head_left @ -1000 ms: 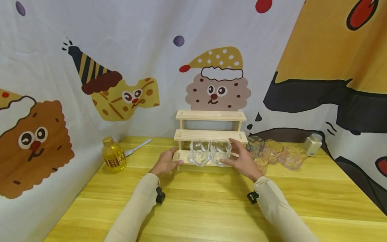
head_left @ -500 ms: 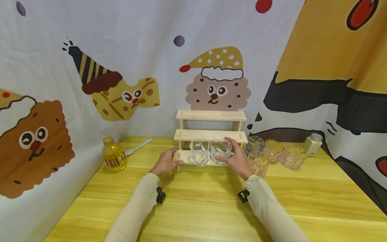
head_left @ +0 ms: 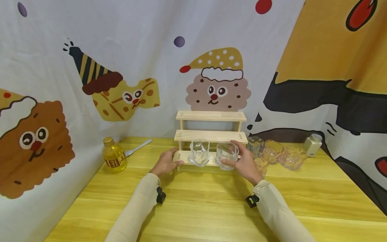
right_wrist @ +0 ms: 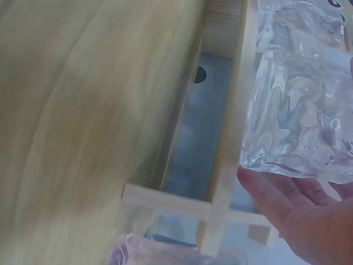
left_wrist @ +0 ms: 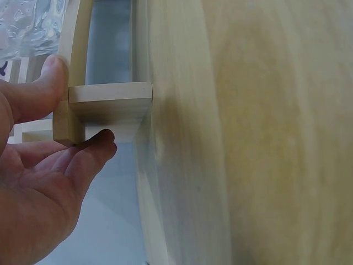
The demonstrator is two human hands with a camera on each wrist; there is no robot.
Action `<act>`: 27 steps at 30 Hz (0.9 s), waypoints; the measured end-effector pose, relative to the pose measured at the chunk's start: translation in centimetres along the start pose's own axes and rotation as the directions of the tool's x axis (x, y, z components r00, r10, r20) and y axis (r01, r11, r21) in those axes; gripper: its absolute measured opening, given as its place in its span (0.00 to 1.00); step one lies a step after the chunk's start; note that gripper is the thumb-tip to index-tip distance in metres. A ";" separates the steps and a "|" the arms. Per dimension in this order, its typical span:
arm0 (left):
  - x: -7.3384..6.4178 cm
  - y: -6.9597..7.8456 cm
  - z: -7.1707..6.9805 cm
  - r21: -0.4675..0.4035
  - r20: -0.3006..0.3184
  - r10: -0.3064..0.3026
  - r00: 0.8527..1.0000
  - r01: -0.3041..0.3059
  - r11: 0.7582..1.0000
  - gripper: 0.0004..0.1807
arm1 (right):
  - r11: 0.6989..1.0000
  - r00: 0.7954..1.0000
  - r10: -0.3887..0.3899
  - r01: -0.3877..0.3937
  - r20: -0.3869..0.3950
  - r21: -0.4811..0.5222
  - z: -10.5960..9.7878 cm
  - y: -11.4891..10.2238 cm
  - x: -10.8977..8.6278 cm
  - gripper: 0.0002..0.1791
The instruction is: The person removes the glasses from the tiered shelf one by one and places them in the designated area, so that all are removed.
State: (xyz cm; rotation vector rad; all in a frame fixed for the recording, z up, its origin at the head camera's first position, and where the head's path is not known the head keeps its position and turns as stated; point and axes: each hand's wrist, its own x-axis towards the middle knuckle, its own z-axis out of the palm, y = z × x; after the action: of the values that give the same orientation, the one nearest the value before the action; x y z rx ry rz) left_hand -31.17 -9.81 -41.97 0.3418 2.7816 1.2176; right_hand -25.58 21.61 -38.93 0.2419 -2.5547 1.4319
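Note:
A three-tier wooden stand [head_left: 210,135] stands against the back cloth, with two clear wavy glasses on its lowest tier. My left hand [head_left: 166,162] grips the left end of that tier. In the left wrist view, the thumb lies above the board [left_wrist: 69,105] and the fingers below it. My right hand [head_left: 244,163] holds the right glass [head_left: 226,153], thumb in front and fingers round its far side. A gap separates it from the left glass [head_left: 199,153]. In the right wrist view, the fingers [right_wrist: 276,193] touch the wavy glass wall beside the board.
Right of the stand, several tinted glasses [head_left: 292,158] sit close together, partly behind my right hand. A white-capped shaker [head_left: 312,145] stands beyond them. On the left are a yellow oil bottle [head_left: 114,155] and a pale spatula-like utensil [head_left: 139,147]. A patterned cloth hangs behind the wooden table [head_left: 193,208].
The right glass has moved rightward and slightly nearer in my right hand, opening a gap from the left glass. My left hand stays on the stand.

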 end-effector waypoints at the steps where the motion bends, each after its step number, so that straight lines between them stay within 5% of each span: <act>1: 0.0 0.0 0.0 -0.002 0.000 0.003 1.000 -0.003 1.000 0.38 | 1.000 1.000 -0.002 0.002 0.000 -0.004 -0.3 0.0 -0.2 0.51; 27: -0.1 0.3 -0.1 -0.014 -0.005 0.008 1.000 -0.008 1.000 0.36 | 0.985 1.000 0.003 -0.002 0.007 -0.173 -10.0 0.8 -6.6 0.51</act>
State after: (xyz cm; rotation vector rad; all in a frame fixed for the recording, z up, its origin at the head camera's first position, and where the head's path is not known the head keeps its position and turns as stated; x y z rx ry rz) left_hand -30.99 -9.70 -41.74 0.3500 2.7776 1.2412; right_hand -18.43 30.89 -36.21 0.2168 -2.6656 1.2020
